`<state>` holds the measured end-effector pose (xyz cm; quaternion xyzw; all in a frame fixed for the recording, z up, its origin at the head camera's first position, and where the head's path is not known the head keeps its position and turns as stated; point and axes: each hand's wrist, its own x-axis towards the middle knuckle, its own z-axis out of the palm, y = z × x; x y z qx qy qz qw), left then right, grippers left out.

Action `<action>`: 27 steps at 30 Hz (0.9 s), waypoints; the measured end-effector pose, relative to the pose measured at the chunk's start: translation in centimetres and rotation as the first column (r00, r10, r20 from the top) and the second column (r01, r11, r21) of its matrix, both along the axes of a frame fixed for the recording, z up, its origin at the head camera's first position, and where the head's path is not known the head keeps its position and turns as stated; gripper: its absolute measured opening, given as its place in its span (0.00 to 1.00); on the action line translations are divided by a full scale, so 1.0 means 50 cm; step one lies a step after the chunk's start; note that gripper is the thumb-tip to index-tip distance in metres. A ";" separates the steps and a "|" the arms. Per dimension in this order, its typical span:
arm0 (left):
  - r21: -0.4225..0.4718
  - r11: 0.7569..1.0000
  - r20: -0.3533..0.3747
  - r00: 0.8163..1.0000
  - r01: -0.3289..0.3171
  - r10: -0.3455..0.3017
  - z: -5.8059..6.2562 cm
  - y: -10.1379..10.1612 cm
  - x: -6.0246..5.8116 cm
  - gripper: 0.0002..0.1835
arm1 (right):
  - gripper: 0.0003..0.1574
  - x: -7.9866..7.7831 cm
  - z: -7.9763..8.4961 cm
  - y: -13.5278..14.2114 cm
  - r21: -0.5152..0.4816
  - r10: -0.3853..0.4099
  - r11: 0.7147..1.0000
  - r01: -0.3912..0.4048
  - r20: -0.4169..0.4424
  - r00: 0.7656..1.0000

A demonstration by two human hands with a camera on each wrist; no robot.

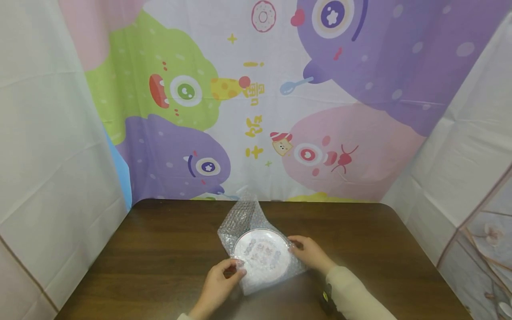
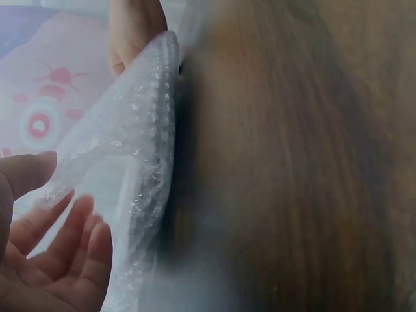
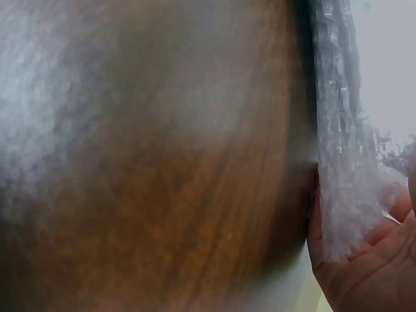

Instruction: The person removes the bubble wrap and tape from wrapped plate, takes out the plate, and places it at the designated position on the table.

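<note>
A dark brown wood-grain table with rounded far corners [image 1: 168,240] filled the near part of the room, and light glinted softly off its top. Behind its far edge hung a white cloth printed with green, purple and pink cartoon monsters [image 1: 256,102], lettered in yellow down the middle. A creased pale sheet [image 1: 52,133] closed off the left side, and a second creased pale sheet, flowered at its near end [image 1: 472,115], the right; a light blue strip [image 1: 122,171] showed at the far left corner. Near the middle of the table's near half was a round white plate with a faint printed pattern [image 1: 262,257], with crinkled clear bubble wrap [image 1: 240,218] about it, rising to a peak on the far left. The glossy plastic blurred the print and hid some of the right fingertips. The person's left hand [image 1: 220,282] pinched the wrap narrowly between thumb and forefinger at the near left; the right hand [image 1: 314,253] gripped its right edge. A dark band [image 1: 326,298] circled the right wrist, beside a pale sleeve [image 1: 356,293].
</note>
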<state>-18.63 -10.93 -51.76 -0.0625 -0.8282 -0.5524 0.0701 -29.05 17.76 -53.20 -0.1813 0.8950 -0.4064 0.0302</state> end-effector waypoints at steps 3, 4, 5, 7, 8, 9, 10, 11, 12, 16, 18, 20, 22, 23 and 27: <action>0.015 0.999 -0.001 1.000 0.031 -0.031 0.009 0.002 0.006 0.11 | 0.22 -0.002 -0.001 0.000 0.006 -0.004 1.000 0.004 -0.004 1.000; 0.028 0.999 0.004 0.999 0.041 -0.041 0.012 0.003 0.009 0.11 | 0.22 -0.003 -0.001 0.000 0.009 -0.007 1.000 0.007 -0.007 1.000; 0.038 0.998 0.006 0.998 0.055 -0.055 0.015 0.004 0.011 0.10 | 0.22 -0.003 0.000 0.000 0.012 -0.005 1.000 0.006 -0.011 1.000; 0.044 0.996 0.018 0.997 0.078 -0.079 0.019 0.005 0.015 0.11 | 0.21 -0.004 0.001 0.000 0.020 -0.002 1.000 0.003 -0.021 1.000; 0.041 0.995 0.022 0.996 0.090 -0.091 0.019 0.005 0.017 0.11 | 0.21 -0.004 0.001 0.000 0.025 -0.001 1.000 0.002 -0.025 1.000; 0.034 0.994 0.021 0.994 0.104 -0.105 0.020 0.004 0.019 0.11 | 0.22 -0.003 0.002 0.000 0.026 0.001 1.000 0.000 -0.027 1.000; 0.029 0.993 0.022 0.993 0.117 -0.118 0.020 0.004 0.021 0.12 | 0.22 -0.003 0.002 0.000 0.028 0.003 1.000 -0.002 -0.027 1.000; 0.021 0.991 0.020 0.991 0.130 -0.131 0.019 0.003 0.023 0.12 | 0.22 -0.002 0.002 0.001 0.032 0.003 0.999 -0.002 -0.027 1.000; 0.015 0.990 0.020 0.990 0.142 -0.143 0.019 0.003 0.025 0.12 | 0.22 -0.002 0.001 0.001 0.034 0.000 0.999 0.001 -0.029 1.000; 0.027 0.978 -0.002 0.978 0.207 -0.207 0.018 0.003 0.035 0.12 | 0.22 -0.002 0.000 0.001 0.021 -0.012 1.000 0.012 -0.007 1.000; 0.040 0.965 -0.014 0.966 0.259 -0.258 0.018 0.001 0.039 0.14 | 0.22 -0.003 -0.001 0.001 0.019 -0.018 1.000 0.018 -0.004 1.000; 0.059 0.948 -0.018 0.950 0.312 -0.312 0.018 -0.001 0.043 0.15 | 0.22 -0.005 -0.004 0.001 0.020 -0.023 1.000 0.023 0.002 1.000; 0.075 0.927 -0.018 0.930 0.366 -0.366 0.018 -0.003 0.046 0.16 | 0.22 -0.006 -0.006 0.002 0.022 -0.024 0.999 0.024 0.003 1.000; 0.084 0.918 -0.012 0.921 0.388 -0.389 0.019 -0.004 0.047 0.16 | 0.22 -0.006 -0.006 0.002 0.022 -0.025 0.999 0.025 0.004 1.000; 0.045 0.895 0.004 0.896 0.444 -0.444 0.019 -0.006 0.051 0.16 | 0.22 -0.006 -0.007 0.002 0.014 -0.025 1.000 0.025 0.007 1.000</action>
